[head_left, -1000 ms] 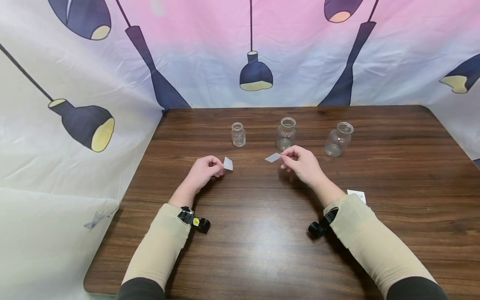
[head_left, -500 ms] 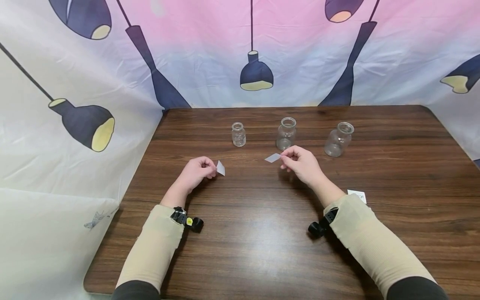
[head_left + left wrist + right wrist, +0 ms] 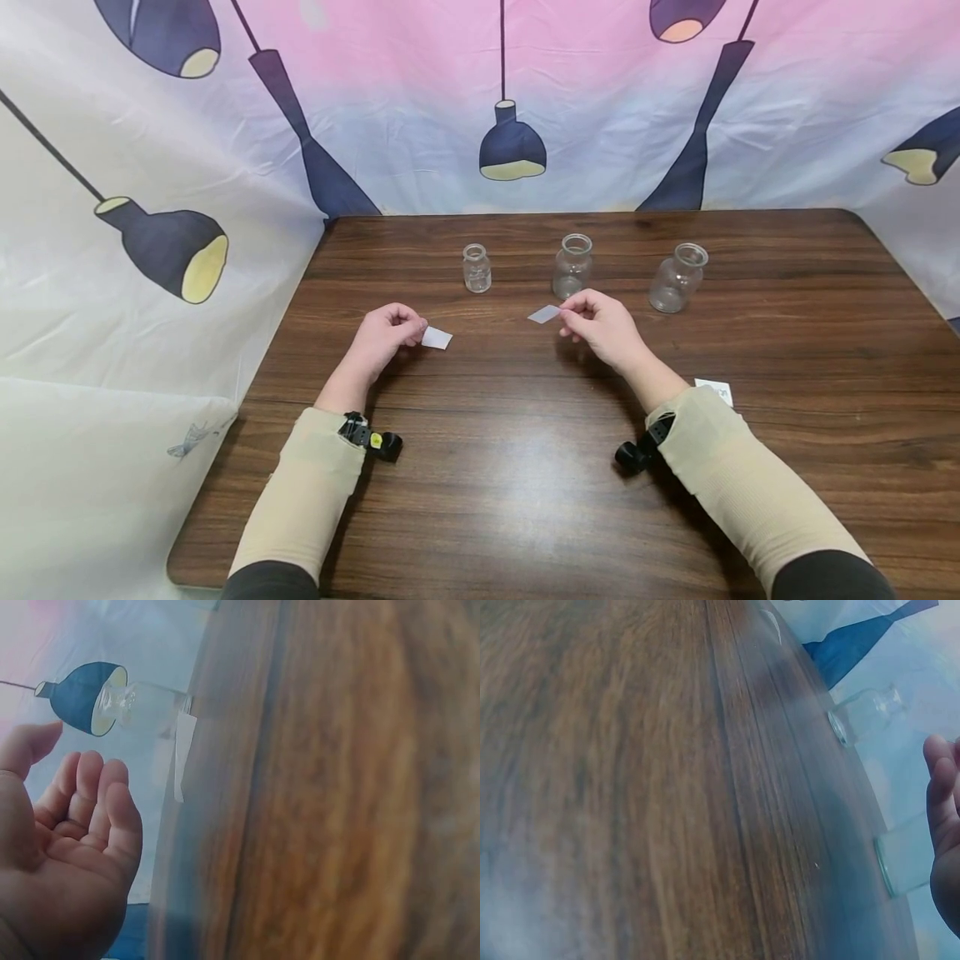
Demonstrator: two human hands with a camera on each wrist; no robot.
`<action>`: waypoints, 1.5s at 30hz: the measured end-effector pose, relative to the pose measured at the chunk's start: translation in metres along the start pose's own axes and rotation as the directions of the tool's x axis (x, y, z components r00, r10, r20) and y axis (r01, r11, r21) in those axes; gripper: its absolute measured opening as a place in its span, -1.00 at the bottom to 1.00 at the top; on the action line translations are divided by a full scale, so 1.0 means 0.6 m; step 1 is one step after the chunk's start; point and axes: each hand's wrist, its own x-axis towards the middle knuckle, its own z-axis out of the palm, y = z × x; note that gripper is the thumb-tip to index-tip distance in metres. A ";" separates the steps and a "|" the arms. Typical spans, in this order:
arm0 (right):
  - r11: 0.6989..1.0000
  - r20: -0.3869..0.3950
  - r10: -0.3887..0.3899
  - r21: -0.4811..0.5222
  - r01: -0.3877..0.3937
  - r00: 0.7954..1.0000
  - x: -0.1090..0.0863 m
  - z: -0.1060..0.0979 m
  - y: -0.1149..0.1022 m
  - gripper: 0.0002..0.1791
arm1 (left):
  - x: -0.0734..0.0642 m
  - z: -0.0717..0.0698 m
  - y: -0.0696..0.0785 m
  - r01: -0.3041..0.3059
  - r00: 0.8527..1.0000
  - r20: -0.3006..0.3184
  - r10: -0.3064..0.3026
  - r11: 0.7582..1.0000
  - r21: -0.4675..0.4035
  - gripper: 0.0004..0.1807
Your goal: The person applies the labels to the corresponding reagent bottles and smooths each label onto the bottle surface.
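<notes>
My left hand [image 3: 384, 337] is over the left middle of the table, beside a small white paper slip [image 3: 437, 337]. In the left wrist view, the thumb and fingers of that hand [image 3: 75, 847] stand apart with nothing between them, and the slip [image 3: 184, 754] shows away from them, near the tabletop. My right hand [image 3: 603, 329] pinches a corner of a greyish slip [image 3: 544, 314] between thumb and forefinger, in front of the middle glass jar [image 3: 573, 268]. Only part of the right hand [image 3: 946, 817] shows at the right wrist view's edge.
A smaller glass jar [image 3: 477, 269] stands left of the middle jar, and another glass jar [image 3: 677, 279] to its right. Beside the right forearm lies a white printed slip [image 3: 716, 390], partly covered by the sleeve. A patterned cloth [image 3: 420, 125] hangs behind the wooden table [image 3: 487, 517].
My left hand has moved left with its slip and let go of it; the slip has turned from upright to flatter. My right hand has stayed in place.
</notes>
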 end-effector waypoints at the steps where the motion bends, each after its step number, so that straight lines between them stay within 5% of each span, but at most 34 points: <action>1: 1.000 0.000 0.002 -0.001 -0.002 1.000 0.000 0.000 -0.001 -0.83 | 0.000 0.001 0.002 -0.004 1.000 -0.003 0.004 1.000 -0.006 -0.83; 10: 1.000 0.007 -0.007 0.012 0.007 1.000 0.005 0.009 -0.003 -0.86 | 0.004 0.018 0.021 0.000 0.999 0.051 0.005 0.995 -0.097 -0.77; 17: 0.998 0.013 0.004 0.063 -0.005 1.000 0.028 0.020 0.034 -0.84 | 0.015 0.041 0.031 -0.009 0.990 0.136 0.024 0.994 -0.112 -0.71; 22: 0.996 0.009 -0.028 0.084 0.027 1.000 0.035 0.027 0.044 -0.86 | 0.025 0.061 0.034 -0.023 0.977 0.204 0.055 0.987 -0.159 -0.67; 29: 0.992 0.016 -0.078 0.097 0.076 0.997 0.041 0.039 0.042 -0.88 | 0.032 0.090 0.048 0.041 0.946 0.322 0.042 0.968 -0.247 -0.65; 45: 0.990 0.076 -0.094 0.117 0.085 0.993 0.061 0.075 0.024 -0.88 | 0.029 0.108 0.058 0.095 0.934 0.352 0.068 0.900 -0.426 -0.71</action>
